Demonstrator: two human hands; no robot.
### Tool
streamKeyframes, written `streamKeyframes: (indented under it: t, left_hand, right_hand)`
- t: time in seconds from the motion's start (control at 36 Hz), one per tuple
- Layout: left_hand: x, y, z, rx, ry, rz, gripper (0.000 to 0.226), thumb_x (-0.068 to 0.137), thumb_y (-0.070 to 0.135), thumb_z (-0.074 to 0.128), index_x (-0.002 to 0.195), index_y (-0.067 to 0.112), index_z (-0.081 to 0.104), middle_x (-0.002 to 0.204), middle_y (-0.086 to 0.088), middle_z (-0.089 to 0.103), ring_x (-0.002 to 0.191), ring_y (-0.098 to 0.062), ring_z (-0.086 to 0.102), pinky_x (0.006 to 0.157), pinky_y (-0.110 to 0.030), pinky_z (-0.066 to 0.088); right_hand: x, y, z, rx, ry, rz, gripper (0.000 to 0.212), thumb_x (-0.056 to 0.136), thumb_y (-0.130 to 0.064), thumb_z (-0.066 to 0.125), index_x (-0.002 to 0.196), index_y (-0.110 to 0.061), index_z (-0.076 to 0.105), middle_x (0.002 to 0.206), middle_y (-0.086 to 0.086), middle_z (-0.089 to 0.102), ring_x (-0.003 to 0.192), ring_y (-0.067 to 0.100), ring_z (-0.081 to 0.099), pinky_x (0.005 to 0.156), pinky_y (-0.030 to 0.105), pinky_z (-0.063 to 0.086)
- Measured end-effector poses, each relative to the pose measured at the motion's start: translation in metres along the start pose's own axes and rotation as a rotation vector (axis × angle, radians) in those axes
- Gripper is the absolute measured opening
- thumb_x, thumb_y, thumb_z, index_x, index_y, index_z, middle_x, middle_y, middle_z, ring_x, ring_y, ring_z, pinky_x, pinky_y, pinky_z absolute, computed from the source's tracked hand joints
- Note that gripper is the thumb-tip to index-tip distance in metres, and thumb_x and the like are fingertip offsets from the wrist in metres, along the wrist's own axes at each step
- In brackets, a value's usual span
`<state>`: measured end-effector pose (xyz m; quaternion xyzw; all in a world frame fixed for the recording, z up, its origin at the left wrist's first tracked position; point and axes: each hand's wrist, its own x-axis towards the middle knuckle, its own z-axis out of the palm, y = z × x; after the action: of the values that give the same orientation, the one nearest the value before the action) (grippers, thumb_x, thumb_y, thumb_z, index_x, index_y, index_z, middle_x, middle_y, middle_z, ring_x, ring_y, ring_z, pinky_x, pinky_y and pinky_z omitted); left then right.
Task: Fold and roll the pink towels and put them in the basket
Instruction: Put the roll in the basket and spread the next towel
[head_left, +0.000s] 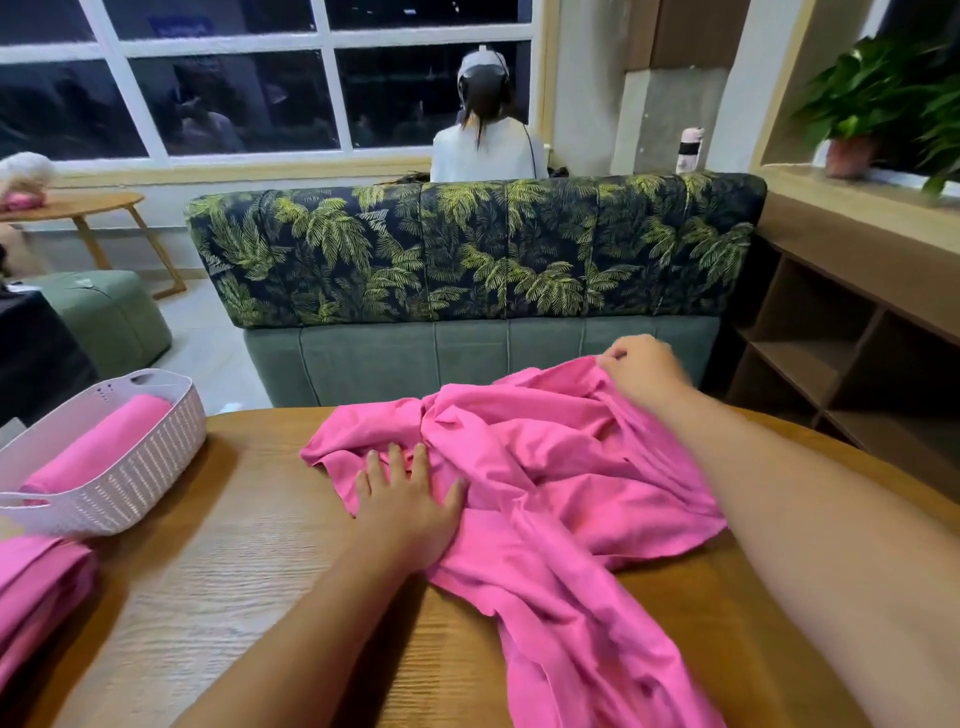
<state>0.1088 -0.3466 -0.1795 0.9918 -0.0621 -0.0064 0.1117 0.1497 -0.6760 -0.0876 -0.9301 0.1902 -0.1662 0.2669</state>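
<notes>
A crumpled pink towel (545, 467) lies across the middle of the table (234, 545), its long axis running from the far edge to the near edge. The left hand (405, 504) presses flat on its left part, fingers straight and spread. The right hand (644, 371) pinches its far edge, lifting it slightly. At the left edge, the basket (130, 467) holds one rolled towel (98, 447) lying lengthwise. More pink cloth (36, 587) lies just nearer

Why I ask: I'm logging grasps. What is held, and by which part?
Right hand pinches the far edge of the crumpled pink cloth towel; left hand only presses it.
</notes>
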Motion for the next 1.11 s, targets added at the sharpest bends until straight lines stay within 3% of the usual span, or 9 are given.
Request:
streamKeyframes:
  t: [0.11,0.17,0.22,0.36,0.5,0.61,0.75,0.97,1.11]
  left_hand:
    - [-0.001,-0.008,-0.006,0.051,-0.017,0.049,0.115,0.068,0.081,-0.01,0.166,0.025,0.007,0.173,-0.013,0.002,0.159,-0.037,-0.002,0.127,-0.051,-0.001]
    - [-0.002,-0.007,-0.008,0.062,-0.012,0.054,0.115,0.067,0.081,-0.011,0.166,0.025,0.007,0.173,-0.013,0.001,0.159,-0.037,-0.002,0.127,-0.05,-0.001]
    - [-0.003,-0.006,-0.008,0.065,-0.009,0.055,0.114,0.068,0.08,-0.011,0.166,0.025,0.007,0.173,-0.013,0.002,0.159,-0.037,-0.001,0.127,-0.05,-0.001]
    - [-0.005,-0.006,-0.008,0.064,0.008,0.054,0.112,0.071,0.08,-0.008,0.166,0.024,0.01,0.173,-0.013,0.004,0.158,-0.037,0.001,0.127,-0.051,0.001]
    - [-0.007,-0.004,-0.01,0.062,-0.011,0.049,0.107,0.077,0.08,-0.004,0.166,0.023,0.009,0.173,-0.014,0.003,0.158,-0.038,0.001,0.127,-0.051,0.001]
    - [-0.007,-0.004,-0.011,0.067,-0.022,0.054,0.088,0.096,0.075,0.014,0.166,0.022,0.008,0.173,-0.014,0.001,0.158,-0.038,-0.001,0.127,-0.052,0.0]
    - [-0.01,-0.003,-0.014,0.039,-0.034,0.05,0.085,0.099,0.073,0.021,0.166,0.023,0.008,0.173,-0.014,0.001,0.159,-0.038,-0.002,0.127,-0.052,-0.001]
    - [-0.014,-0.016,-0.019,0.013,-0.066,0.076,0.085,0.099,0.074,0.023,0.166,0.026,0.005,0.173,-0.011,-0.002,0.159,-0.036,-0.005,0.128,-0.052,-0.002]
    - [-0.014,-0.059,-0.031,0.067,-0.111,0.152,0.103,0.08,0.09,0.008,0.166,0.032,0.004,0.174,-0.004,-0.001,0.16,-0.03,-0.003,0.129,-0.048,0.002]
  right_hand:
    - [0.04,-0.011,-0.027,0.632,0.207,0.238,0.022,0.097,-0.011,0.055,0.094,-0.021,0.074,0.092,-0.001,0.07,0.083,0.019,0.061,0.064,0.025,0.046]
    - [0.056,0.001,-0.037,0.704,0.208,0.335,0.029,0.1,-0.009,0.049,0.115,-0.014,0.074,0.1,0.002,0.066,0.085,0.021,0.059,0.065,0.025,0.045]
    - [0.063,0.022,-0.036,0.627,0.115,0.42,0.033,0.104,-0.011,0.051,0.131,-0.001,0.065,0.11,0.008,0.062,0.097,0.022,0.059,0.078,0.027,0.044]
    - [0.043,0.064,-0.012,0.154,-0.097,0.498,0.042,0.093,-0.018,0.067,0.126,0.008,0.065,0.117,0.022,0.069,0.108,0.035,0.068,0.077,0.031,0.045]
    - [0.002,0.055,-0.009,-0.221,-0.144,0.334,0.054,0.092,-0.026,0.057,0.146,-0.024,0.052,0.149,0.014,0.052,0.137,0.039,0.047,0.112,0.044,0.043]
    - [-0.044,0.026,-0.005,-0.185,-0.079,0.141,0.05,0.097,-0.016,0.047,0.146,-0.022,0.051,0.146,0.014,0.05,0.134,0.037,0.042,0.11,0.046,0.04]
    - [-0.113,-0.009,0.023,-0.119,0.051,0.018,0.051,0.099,-0.024,0.05,0.149,-0.017,0.047,0.156,0.01,0.045,0.146,0.031,0.036,0.121,0.044,0.024]
    - [-0.159,0.015,0.04,-0.314,-0.048,-0.104,0.07,0.105,-0.063,0.026,0.166,-0.036,0.004,0.175,-0.005,-0.008,0.16,0.026,-0.013,0.127,0.056,-0.009]
    - [-0.15,0.071,0.004,-0.409,-0.113,-0.178,0.084,0.092,-0.082,0.004,0.165,-0.042,-0.001,0.174,-0.008,-0.013,0.16,0.022,-0.012,0.128,0.059,0.0]
